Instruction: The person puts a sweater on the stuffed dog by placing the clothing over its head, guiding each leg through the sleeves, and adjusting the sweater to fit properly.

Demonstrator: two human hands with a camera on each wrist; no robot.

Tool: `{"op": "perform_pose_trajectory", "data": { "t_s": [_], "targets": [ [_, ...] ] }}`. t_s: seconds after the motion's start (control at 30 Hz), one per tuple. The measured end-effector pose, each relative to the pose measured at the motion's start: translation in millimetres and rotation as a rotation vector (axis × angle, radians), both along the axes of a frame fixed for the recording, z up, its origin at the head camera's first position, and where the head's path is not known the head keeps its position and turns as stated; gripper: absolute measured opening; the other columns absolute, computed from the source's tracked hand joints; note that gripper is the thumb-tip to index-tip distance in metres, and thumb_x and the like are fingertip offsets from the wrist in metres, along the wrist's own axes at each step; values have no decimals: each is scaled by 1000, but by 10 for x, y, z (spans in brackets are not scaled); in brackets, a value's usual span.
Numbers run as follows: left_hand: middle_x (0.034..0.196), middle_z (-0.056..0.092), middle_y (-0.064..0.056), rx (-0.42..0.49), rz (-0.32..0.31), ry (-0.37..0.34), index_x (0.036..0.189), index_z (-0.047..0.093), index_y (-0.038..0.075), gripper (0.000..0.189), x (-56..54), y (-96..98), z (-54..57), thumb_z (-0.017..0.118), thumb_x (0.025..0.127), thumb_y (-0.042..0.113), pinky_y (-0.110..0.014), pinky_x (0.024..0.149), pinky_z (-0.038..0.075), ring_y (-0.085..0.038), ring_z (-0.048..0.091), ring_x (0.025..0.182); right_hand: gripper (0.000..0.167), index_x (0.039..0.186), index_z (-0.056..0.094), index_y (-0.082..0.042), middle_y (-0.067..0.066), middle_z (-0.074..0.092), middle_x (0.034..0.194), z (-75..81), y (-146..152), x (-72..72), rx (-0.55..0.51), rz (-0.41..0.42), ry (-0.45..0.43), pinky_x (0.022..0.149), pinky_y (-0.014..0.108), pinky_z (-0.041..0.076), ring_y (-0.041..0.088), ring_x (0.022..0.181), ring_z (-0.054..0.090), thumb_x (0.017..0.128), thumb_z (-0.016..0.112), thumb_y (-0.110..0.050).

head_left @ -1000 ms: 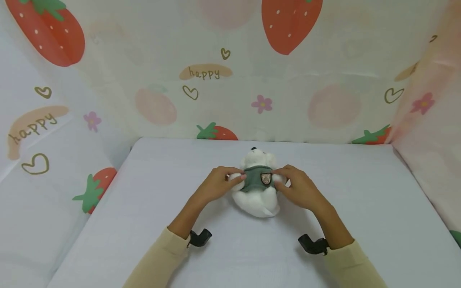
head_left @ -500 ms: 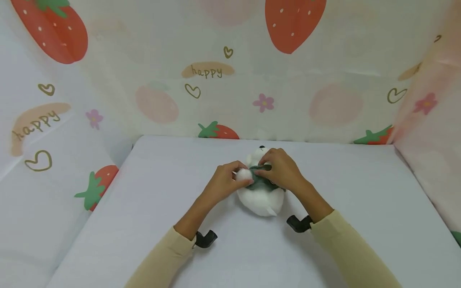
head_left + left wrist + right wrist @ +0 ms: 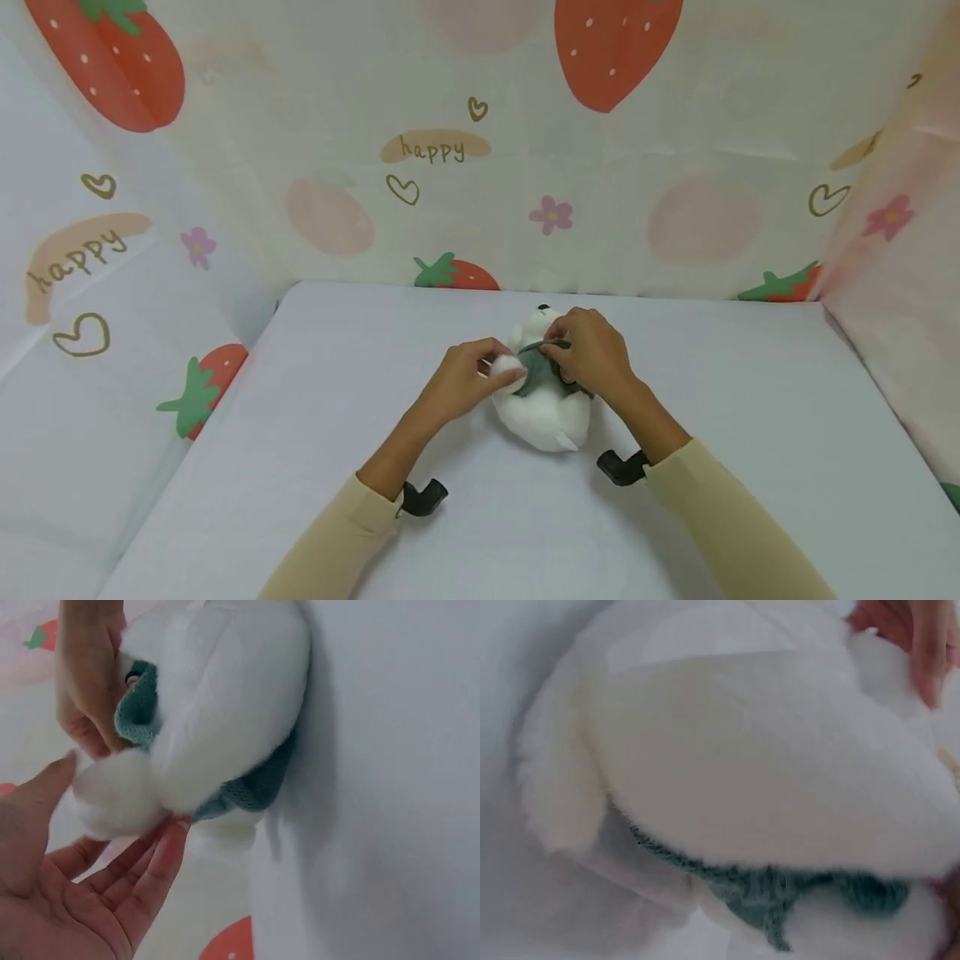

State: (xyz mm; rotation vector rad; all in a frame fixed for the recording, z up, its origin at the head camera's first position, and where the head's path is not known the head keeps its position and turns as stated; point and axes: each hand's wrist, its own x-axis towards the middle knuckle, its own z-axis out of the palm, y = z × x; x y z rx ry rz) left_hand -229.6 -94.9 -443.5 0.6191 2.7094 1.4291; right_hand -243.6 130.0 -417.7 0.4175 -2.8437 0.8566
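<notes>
A white plush toy animal (image 3: 543,421) with a black nose sits on the white table, its nose pointing up and its back end towards me. It wears a green knitted sweater (image 3: 536,371). My left hand (image 3: 465,379) holds the toy's left-side arm (image 3: 112,791) between thumb and fingers. With thumb and fingertips my right hand (image 3: 596,354) pinches the sweater near its neckline, pulling the knit up a little. That hand covers the toy's right-side arm and most of the badge. White fur (image 3: 727,757) fills most of the right wrist view.
A white cloth covers the table (image 3: 360,350). Behind it stands a strawberry-printed backdrop (image 3: 480,208), with side curtains at left and right. A black camera mount (image 3: 423,497) sits on my left wrist and another mount (image 3: 622,467) on my right.
My right hand has left the toy's right-side arm, moved up and left, and taken hold of the sweater by the neckline. The left hand keeps its hold; the toy has shifted slightly right.
</notes>
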Motion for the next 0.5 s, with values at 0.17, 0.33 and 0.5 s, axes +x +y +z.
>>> {"op": "perform_pose_trajectory", "data": {
  "t_s": [0.17, 0.33, 0.5],
  "targets": [
    [105, 71, -6, 151, 65, -222, 109, 71, 6, 43, -154, -24, -124, 55, 104, 46, -32, 73, 57, -17, 65, 83, 36, 106, 72, -4, 10, 70, 98, -15, 204, 105, -123, -95, -53, 68, 39, 51, 27, 87, 64, 91, 77, -37],
    [115, 69, -13, 227, 26, -592, 125, 66, -5, 52, -310, -69, -270, 52, 106, 42, -35, 90, 56, -18, 67, 99, 45, 92, 76, -1, 10, 70, 82, -35, 370, 95, -120, -112, -271, 57, 31, 47, 24, 70, 63, 94, 71, -45],
    [116, 68, -10, 264, -47, -774, 125, 65, -6, 56, -431, -8, -353, 54, 103, 45, -33, 94, 53, -16, 64, 104, 57, 78, 72, 0, 9, 67, 71, -110, 452, -3, -219, -31, -544, 60, 36, 59, 26, 60, 69, 97, 62, -52]
  ]
}}
